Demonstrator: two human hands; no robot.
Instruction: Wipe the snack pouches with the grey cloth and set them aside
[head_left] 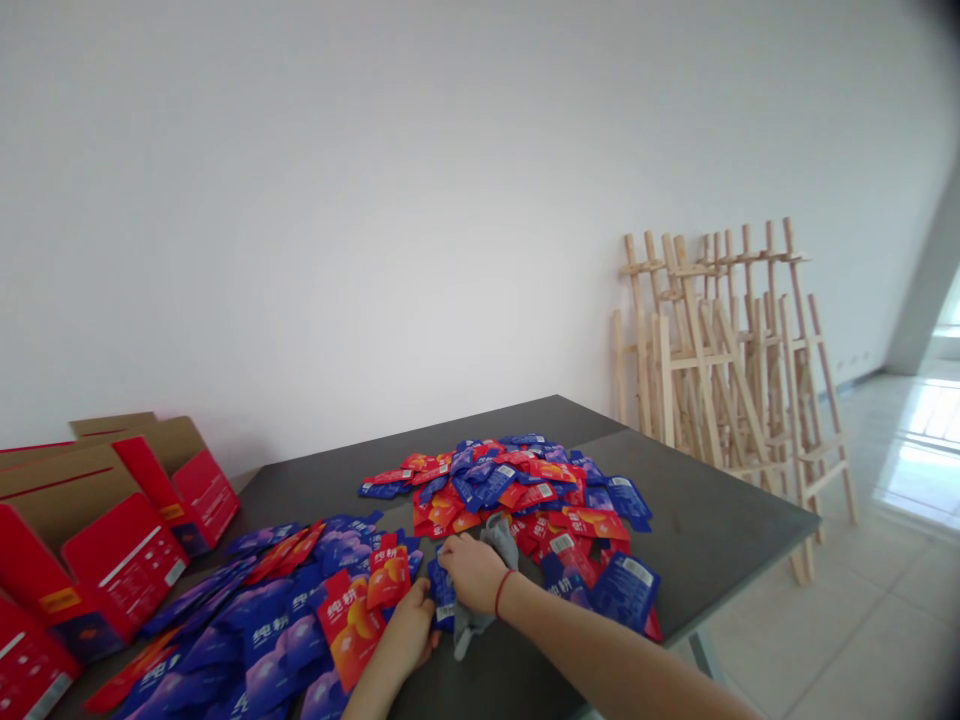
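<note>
My right hand [474, 574], with a red cord round the wrist, is closed over a grey cloth [501, 538] that sticks out above and below it. The cloth lies against a blue packet [442, 598] with white print, between my hands. My left hand [409, 628] grips the packet's lower left side, fingers curled and partly hidden. Left of it spread blue and red pouches with fruit pictures, among them an orange-red pouch [351, 625]. Beyond my right hand lies a heap of mixed red and blue pouches [495, 485].
Open red cartons [124, 560] with brown insides line the table's left side. The dark table [720, 520] ends at a corner on the right. Several wooden easels [697, 360] lean by the white wall behind it.
</note>
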